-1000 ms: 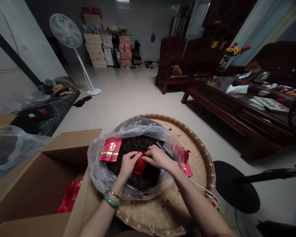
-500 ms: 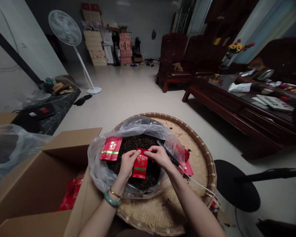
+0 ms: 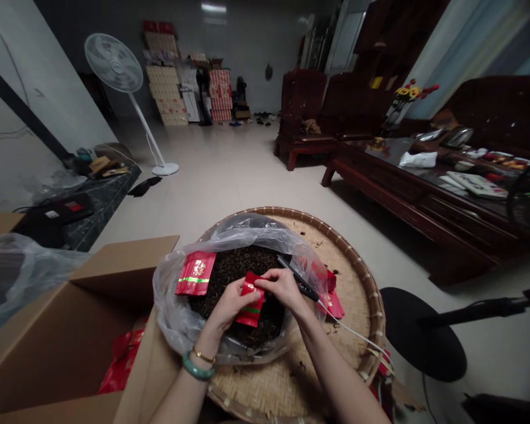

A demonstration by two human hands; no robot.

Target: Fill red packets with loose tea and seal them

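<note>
Between my two hands is a small red packet with gold print and a green stripe, held over dark loose tea leaves. My left hand grips its left side, thumb across the front. At its top edge, my right hand pinches the upper right corner. The leaves lie in a clear plastic bag on a round woven bamboo tray. A stack of red packets rests on the bag's left side. Right of my right hand lies a black handheld tool with a white cord.
An open cardboard box with red packets inside stands at my left. More red packets lie on the tray's right side. A black round stand base is on the floor at right, beyond it a dark wooden table.
The packet was bunched under my fingers, then hung upright facing me, and now tilts. My left hand has shifted from its top corner down to its side. My right hand stays at the top.
</note>
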